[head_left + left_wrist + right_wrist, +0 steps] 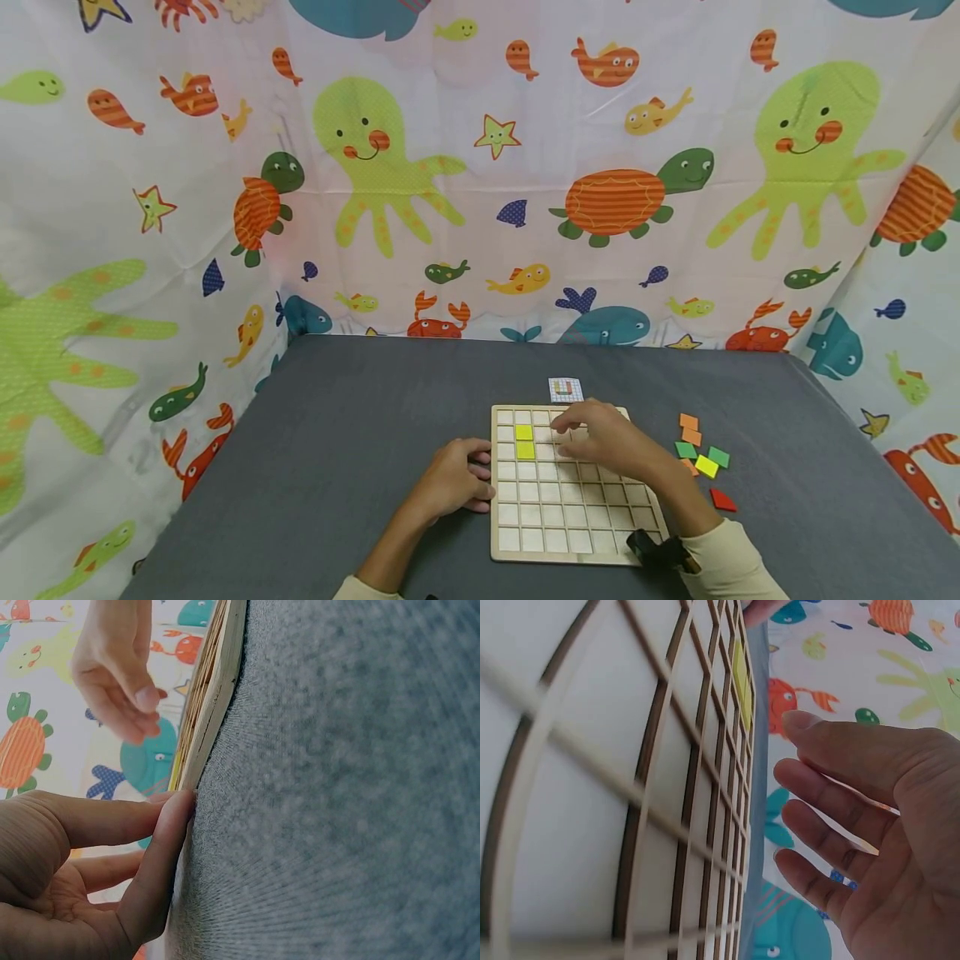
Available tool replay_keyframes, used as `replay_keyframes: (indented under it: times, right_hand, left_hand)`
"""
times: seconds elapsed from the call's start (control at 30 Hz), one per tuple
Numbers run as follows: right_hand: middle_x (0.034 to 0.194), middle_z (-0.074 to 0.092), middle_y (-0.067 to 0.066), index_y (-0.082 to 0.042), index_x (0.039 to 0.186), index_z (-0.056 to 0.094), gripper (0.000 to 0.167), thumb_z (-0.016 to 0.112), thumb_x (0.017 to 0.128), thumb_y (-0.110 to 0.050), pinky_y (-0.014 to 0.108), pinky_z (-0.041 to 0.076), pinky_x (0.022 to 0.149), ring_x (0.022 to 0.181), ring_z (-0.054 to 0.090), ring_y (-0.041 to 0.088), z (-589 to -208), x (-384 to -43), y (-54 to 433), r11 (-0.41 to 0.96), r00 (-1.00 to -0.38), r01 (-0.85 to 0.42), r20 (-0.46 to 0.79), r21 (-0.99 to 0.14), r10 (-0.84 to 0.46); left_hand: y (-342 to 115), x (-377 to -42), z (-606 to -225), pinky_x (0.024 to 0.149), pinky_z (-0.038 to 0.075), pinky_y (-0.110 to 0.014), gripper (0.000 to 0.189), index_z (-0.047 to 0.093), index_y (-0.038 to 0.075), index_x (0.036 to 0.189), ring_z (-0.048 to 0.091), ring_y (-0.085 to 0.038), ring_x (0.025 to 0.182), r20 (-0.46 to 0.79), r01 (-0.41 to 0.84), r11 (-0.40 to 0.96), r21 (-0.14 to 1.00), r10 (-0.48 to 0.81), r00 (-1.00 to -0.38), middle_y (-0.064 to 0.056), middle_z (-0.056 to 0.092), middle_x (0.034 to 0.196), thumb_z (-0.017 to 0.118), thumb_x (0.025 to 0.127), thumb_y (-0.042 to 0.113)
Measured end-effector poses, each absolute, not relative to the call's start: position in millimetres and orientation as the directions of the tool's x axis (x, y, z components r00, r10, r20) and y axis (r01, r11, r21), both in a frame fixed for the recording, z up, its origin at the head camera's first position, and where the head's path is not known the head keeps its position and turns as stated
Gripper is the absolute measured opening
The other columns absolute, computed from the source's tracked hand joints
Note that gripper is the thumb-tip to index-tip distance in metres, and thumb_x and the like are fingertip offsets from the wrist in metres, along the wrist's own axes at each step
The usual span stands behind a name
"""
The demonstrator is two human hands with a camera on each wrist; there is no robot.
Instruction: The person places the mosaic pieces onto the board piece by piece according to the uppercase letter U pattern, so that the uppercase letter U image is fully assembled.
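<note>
A wooden grid board (529, 517) with white squares lies on the grey table, two yellow square tiles (525, 450) in its upper left part. At its left edge my left hand (453, 479) holds the rim between thumb and finger; the left wrist view shows these fingertips (178, 806) against the board's side. My right hand (600, 437) hovers over the upper right of the grid, fingers loosely bent and apart. In the right wrist view, nothing shows between its thumb and fingers (817, 791).
Right of the board lie loose orange tiles (688, 421), green tiles (718, 457), a yellow tile (707, 467) and a red piece (723, 500). Behind the board is a small pattern card (566, 390). A sea-animal curtain (465, 192) surrounds the table (360, 417).
</note>
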State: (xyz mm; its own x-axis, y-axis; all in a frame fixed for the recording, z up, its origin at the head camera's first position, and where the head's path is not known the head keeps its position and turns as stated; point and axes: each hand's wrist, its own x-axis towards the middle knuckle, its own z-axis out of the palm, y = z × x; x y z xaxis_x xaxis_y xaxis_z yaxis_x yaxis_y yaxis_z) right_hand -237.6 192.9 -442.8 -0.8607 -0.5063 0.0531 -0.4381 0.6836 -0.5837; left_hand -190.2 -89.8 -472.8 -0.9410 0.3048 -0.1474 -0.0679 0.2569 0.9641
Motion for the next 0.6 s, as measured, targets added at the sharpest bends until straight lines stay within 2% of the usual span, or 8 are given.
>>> replay_keyframes:
  times: [0.23, 0.43, 0.6]
  right_hand:
    - [0.116, 0.072, 0.0, -0.01, 0.121, 0.078, 0.028, 0.08, 0.095, -0.021, 0.048, 0.056, 0.091, 0.112, 0.061, 0.027, -439.8, -231.0, 221.0, 0.716, -0.888, -0.397, 0.043, -0.574, -0.459]
    - [0.115, 0.073, 0.003, -0.007, 0.121, 0.077, 0.031, 0.081, 0.095, -0.022, 0.043, 0.056, 0.083, 0.107, 0.063, 0.029, -442.0, -225.7, 247.5, 0.725, -0.89, -0.408, 0.063, -0.555, -0.452]
    - [0.114, 0.073, 0.001, -0.008, 0.124, 0.076, 0.035, 0.082, 0.094, -0.024, 0.045, 0.058, 0.086, 0.108, 0.064, 0.028, -446.0, -222.9, 271.0, 0.751, -0.902, -0.392, 0.061, -0.531, -0.427]
  left_hand:
    - [-89.3, -190.0, -472.5, 0.061, 0.068, -0.038, 0.067, 0.058, -0.01, 0.142, 0.068, -0.024, 0.097, -0.146, -0.067, 0.261, 0.963, 0.298, -0.943, -0.018, 0.062, 0.12, 0.076, 0.078, -0.019]
    - [-89.9, -189.8, -472.6, 0.061, 0.068, -0.038, 0.067, 0.058, -0.011, 0.141, 0.068, -0.024, 0.096, -0.144, -0.065, 0.255, 0.965, 0.303, -0.942, -0.019, 0.062, 0.12, 0.076, 0.078, -0.019]
    - [-90.0, -189.9, -472.2, 0.061, 0.068, -0.037, 0.067, 0.058, -0.012, 0.141, 0.068, -0.024, 0.096, -0.136, -0.058, 0.253, 0.966, 0.305, -0.942, -0.02, 0.061, 0.121, 0.075, 0.077, -0.02]
